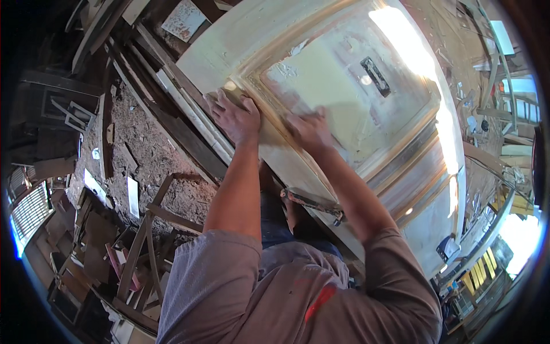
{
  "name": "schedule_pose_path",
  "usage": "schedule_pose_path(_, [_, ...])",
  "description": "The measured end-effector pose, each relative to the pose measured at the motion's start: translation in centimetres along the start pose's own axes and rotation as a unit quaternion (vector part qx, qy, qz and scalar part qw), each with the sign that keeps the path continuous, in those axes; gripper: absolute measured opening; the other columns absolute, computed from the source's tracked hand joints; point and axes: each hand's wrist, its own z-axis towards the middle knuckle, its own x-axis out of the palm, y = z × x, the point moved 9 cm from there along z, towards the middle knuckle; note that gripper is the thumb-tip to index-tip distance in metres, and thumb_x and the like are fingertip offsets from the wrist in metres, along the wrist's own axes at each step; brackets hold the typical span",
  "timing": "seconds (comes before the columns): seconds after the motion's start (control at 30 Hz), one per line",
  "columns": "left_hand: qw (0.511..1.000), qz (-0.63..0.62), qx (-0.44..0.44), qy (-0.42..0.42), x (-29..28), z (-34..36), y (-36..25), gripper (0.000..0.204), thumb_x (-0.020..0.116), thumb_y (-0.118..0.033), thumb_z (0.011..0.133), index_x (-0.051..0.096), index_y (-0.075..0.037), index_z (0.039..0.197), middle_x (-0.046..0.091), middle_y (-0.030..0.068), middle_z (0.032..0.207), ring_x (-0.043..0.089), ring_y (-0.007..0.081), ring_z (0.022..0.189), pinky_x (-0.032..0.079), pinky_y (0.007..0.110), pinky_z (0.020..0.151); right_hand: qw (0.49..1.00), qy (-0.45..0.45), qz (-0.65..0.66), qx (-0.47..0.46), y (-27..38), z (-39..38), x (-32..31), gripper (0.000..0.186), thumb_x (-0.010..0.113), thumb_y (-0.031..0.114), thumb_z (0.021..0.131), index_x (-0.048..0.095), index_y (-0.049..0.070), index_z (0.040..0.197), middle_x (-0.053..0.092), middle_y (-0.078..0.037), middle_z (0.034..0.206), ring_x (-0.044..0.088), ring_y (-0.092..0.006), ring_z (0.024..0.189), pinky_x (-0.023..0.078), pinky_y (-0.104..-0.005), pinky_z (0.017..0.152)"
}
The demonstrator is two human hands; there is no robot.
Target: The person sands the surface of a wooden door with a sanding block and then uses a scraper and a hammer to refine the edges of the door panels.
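Right hand motion-blurred — whatever lies under its fingers cannot be told. Left hand covers the corner of the door moulding. Sun glare washes out the door's far edge — detail lost. Door's lower end hidden behind the person's arms.

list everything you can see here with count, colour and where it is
door panel: one, pale cream with bare patches, lying flat across the upper centre and right
dark slot fitting: one, black, on the door's recessed panel
scraper-like tool: one, stained, at the door's near edge
wood offcuts: many, brown, piled lower left
wood shavings: a spread, brown, on the floor at left
yellow strips: several, lower right
left hand: one, flat on the door's moulding, a pale pad partly under it
right hand: one, pressed on the panel edge; what it holds is hidden
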Motion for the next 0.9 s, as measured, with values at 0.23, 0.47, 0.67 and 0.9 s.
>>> schedule_pose_path(0.23, [1.000,0.019,-0.002,0.011,-0.4,0.2,2.8,0.075,0.059,-0.037,0.098,0.046,0.009,0.155,0.037,0.0485,0.161,0.039,0.0572,0.154,0.038,0.064,0.124,0.996,-0.065,0.045,-0.036,1.0,-6.7,-2.5,0.027,0.075,0.012,0.090,0.081,0.020,0.116,0.077,-0.004,0.080,0.077,-0.0279,0.077,0.052,-0.0507,0.088])
schedule_pose_path(0.47, [1.000,-0.016,-0.020,0.008,-0.6,0.2,0.5,0.075,0.061,-0.033,0.097,0.044,0.007,0.158,0.037,0.0449,0.163,0.042,0.0566,0.150,0.038,0.063,0.124,0.999,-0.033,-0.028,-0.007,1.2,2.0,0.4,0.032,0.069,0.008,0.093,0.082,0.021,0.119,0.080,-0.005,0.086,0.078,-0.0279,0.081,0.052,-0.0515,0.091])
schedule_pose_path(0.67, [0.999,-0.027,-0.031,0.030,-0.4,-0.1,1.4,0.075,0.060,-0.031,0.097,0.043,0.006,0.160,0.033,0.0461,0.165,0.035,0.0574,0.155,0.032,0.061,0.128,0.998,-0.051,0.024,-0.026,1.4,5.7,1.8,0.031,0.070,0.010,0.093,0.081,0.020,0.120,0.082,-0.009,0.093,0.078,-0.0302,0.079,0.055,-0.0464,0.087])
schedule_pose_path(0.9, [0.999,-0.037,-0.028,0.021,-1.3,0.9,1.1,0.077,0.065,-0.029,0.093,0.044,0.009,0.157,0.032,0.0474,0.165,0.033,0.0558,0.158,0.031,0.060,0.131,0.994,-0.093,0.017,-0.060,2.0,3.4,1.0,0.028,0.069,0.012,0.093,0.080,0.017,0.118,0.080,-0.009,0.082,0.077,-0.0291,0.071,0.051,-0.0477,0.097])
